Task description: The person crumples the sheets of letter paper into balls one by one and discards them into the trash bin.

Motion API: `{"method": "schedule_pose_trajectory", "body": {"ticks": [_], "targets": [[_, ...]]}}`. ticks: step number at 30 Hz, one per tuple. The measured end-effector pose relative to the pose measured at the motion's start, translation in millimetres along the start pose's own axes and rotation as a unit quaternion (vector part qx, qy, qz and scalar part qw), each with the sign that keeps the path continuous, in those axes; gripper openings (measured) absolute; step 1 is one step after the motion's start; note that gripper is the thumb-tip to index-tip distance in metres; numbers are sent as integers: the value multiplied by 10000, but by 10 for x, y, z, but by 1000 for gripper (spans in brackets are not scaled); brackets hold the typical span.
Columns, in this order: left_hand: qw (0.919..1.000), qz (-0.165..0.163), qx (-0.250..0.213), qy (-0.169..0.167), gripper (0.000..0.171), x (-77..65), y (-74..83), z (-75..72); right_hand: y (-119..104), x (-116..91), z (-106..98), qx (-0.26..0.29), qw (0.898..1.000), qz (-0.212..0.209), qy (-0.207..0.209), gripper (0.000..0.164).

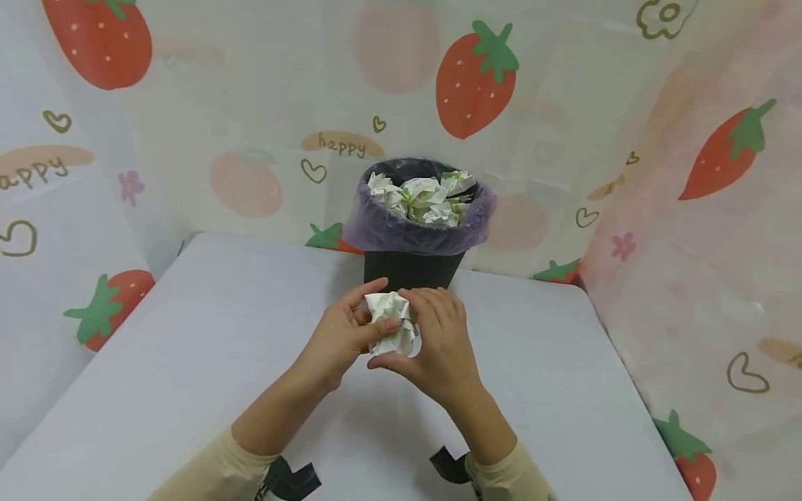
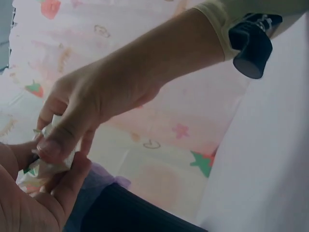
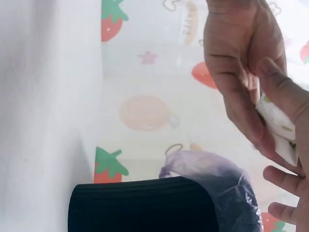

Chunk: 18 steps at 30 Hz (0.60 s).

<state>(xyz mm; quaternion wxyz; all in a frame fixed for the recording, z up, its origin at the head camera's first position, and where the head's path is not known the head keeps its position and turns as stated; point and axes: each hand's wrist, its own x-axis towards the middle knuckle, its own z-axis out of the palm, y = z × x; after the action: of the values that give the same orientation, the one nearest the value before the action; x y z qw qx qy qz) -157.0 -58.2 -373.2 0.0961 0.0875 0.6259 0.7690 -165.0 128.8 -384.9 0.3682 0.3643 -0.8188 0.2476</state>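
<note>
A crumpled piece of white paper with green and yellow print is held between both hands in front of the bin. My left hand grips it from the left, thumb pressed across its face and fingers behind it. My right hand curls round its right side, fingers over the top and thumb below. In the left wrist view the right hand pinches the paper above the left palm. The right wrist view shows only the paper's edge between the hands.
Behind the hands stands a black bin lined with a purple plastic bag. Several crumpled papers fill its mouth. A white-covered table lies below, with strawberry-print sheets at the back and sides.
</note>
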Motion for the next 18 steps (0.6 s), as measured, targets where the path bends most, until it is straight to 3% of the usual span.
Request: {"method": "schedule_pose_trajectory", "body": {"ticks": [4, 9, 11, 14, 18], "targets": [[9970, 350, 400, -554, 60, -17, 27, -25, 30, 26, -56, 414, 9985, -73, 343, 88], [9832, 576, 497, -1659, 90, -43, 87, -106, 44, 35, -134, 1284, 9900, 282, 506, 60], [9770, 635, 546, -1959, 99, -56, 101, -122, 35, 32, -157, 1636, 9836, 539, 542, 48], [9749, 818, 841, -1890, 92, -67, 96, -112, 7, 27, -173, 2101, 9713, 929, 612, 38], [9764, 1173, 1090, -1450, 79, -69, 62, -64, -42, 17, -168, 2422, 9577, 1378, 713, 32]]}}
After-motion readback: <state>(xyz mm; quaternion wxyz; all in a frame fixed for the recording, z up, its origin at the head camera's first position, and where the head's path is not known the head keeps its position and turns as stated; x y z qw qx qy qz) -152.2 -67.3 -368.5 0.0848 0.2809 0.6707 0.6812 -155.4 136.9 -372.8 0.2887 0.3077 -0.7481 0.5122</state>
